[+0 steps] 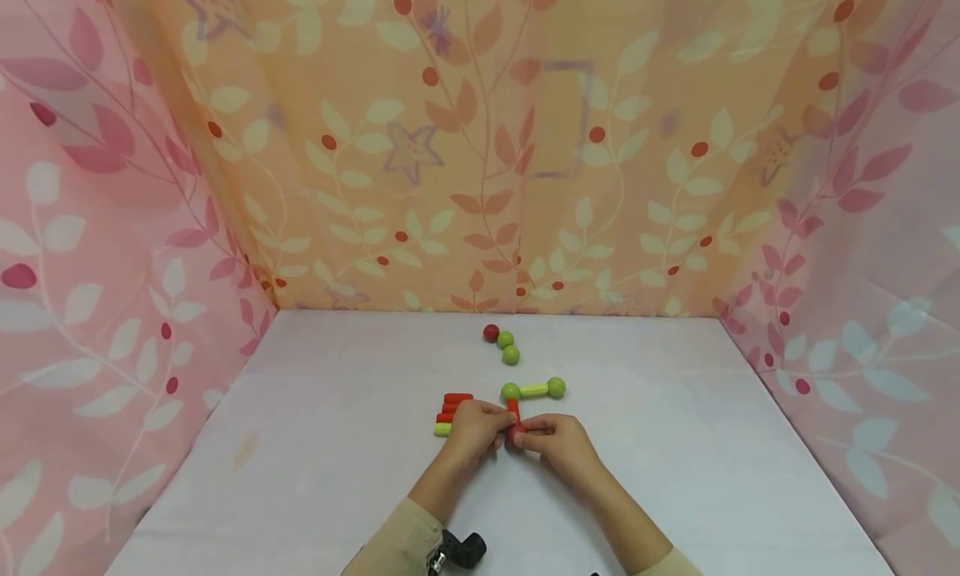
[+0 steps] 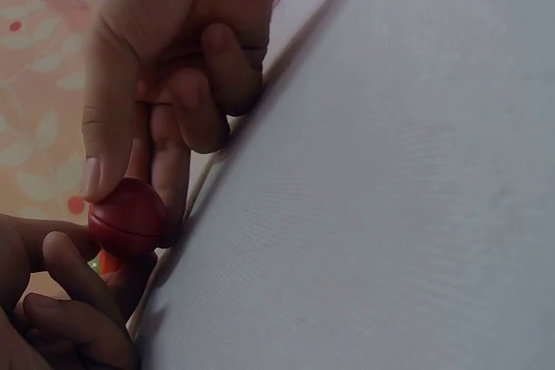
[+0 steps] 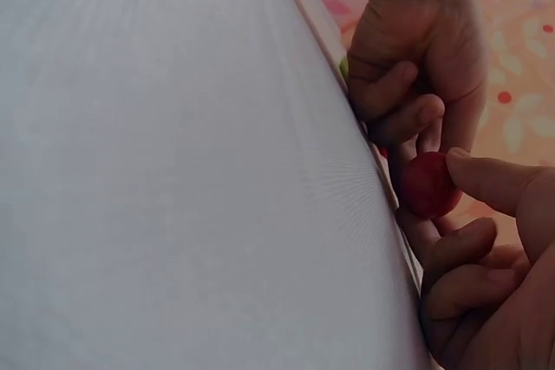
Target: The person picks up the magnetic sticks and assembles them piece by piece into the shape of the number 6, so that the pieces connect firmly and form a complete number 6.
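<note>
My left hand (image 1: pixel 476 426) pinches a short red stick (image 1: pixel 513 406) close to a red ball (image 1: pixel 515 435) at its near end. From the other side, my right hand (image 1: pixel 562 444) holds that ball between thumb and fingers; the ball (image 3: pixel 429 185) shows clearly in the right wrist view. The stick's far end meets a green ball (image 1: pixel 510 391). From there a yellow-green stick (image 1: pixel 534 389) runs right to another green ball (image 1: pixel 556 387). Fingers hide part of the red stick, and its joint with the red ball is not clear.
Beside my left hand lie several loose sticks, red (image 1: pixel 458 398) and yellow-green (image 1: pixel 442 430), partly covered by it. Farther back are a loose red ball (image 1: pixel 491 333) and two green balls (image 1: pixel 511 355). Patterned cloth walls (image 1: pixel 480 226) enclose the white table (image 1: pixel 337 476).
</note>
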The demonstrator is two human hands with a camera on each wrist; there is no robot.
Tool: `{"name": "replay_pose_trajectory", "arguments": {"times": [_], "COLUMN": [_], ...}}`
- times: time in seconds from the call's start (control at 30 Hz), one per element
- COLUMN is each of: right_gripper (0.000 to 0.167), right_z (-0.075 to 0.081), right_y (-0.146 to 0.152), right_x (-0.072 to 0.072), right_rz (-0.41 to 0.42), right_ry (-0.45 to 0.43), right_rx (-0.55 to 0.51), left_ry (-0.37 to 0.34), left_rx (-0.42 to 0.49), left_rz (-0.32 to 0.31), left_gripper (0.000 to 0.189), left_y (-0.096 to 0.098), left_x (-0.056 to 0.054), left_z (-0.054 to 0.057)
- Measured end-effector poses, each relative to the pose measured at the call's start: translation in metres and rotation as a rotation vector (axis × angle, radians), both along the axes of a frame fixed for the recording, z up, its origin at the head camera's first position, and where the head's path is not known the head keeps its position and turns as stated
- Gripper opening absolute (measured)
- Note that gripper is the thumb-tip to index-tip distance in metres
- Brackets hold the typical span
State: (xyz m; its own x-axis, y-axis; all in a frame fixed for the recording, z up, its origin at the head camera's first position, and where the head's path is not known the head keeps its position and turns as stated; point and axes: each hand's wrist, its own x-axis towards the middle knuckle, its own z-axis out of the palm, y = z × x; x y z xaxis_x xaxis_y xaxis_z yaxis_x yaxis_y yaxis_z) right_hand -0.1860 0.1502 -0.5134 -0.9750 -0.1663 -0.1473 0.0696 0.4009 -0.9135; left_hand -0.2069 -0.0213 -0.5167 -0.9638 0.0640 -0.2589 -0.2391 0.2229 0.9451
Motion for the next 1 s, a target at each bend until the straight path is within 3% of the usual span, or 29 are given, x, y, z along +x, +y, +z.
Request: {"name": "replay_pose_trajectory", "arguments": {"times": [0.27, 0.47, 0.7, 1.0], "right_gripper": [0.038, 0.041, 0.040, 0.039], "right_z": [-0.004, -0.001, 0.006, 0.006], "right_y": [-0.001, 0.002, 0.007, 0.009], "right_x": [-0.002, -0.004, -0.008, -0.016], "right_rz": [-0.023, 0.007, 0.053, 0.111], "right_ry": [-0.184, -0.255, -0.305, -0.300], "right_rx": [-0.148, -0.180, -0.171, -0.140], "left_ry": [-0.021, -0.014, -0.021, -0.012], "left_rx": [-0.046, -0.059, -0.068, -0.081], "left_rz": [0.024, 0.034, 0.041, 0.040], "left_gripper": [0.015, 0.016, 0.017, 0.015], "left_y": [0.000, 0.000, 0.002, 0.000], "left_x": [0.002, 0.002, 0.001, 0.000], "left_z": [0.006, 0.007, 0.007, 0.009]}}
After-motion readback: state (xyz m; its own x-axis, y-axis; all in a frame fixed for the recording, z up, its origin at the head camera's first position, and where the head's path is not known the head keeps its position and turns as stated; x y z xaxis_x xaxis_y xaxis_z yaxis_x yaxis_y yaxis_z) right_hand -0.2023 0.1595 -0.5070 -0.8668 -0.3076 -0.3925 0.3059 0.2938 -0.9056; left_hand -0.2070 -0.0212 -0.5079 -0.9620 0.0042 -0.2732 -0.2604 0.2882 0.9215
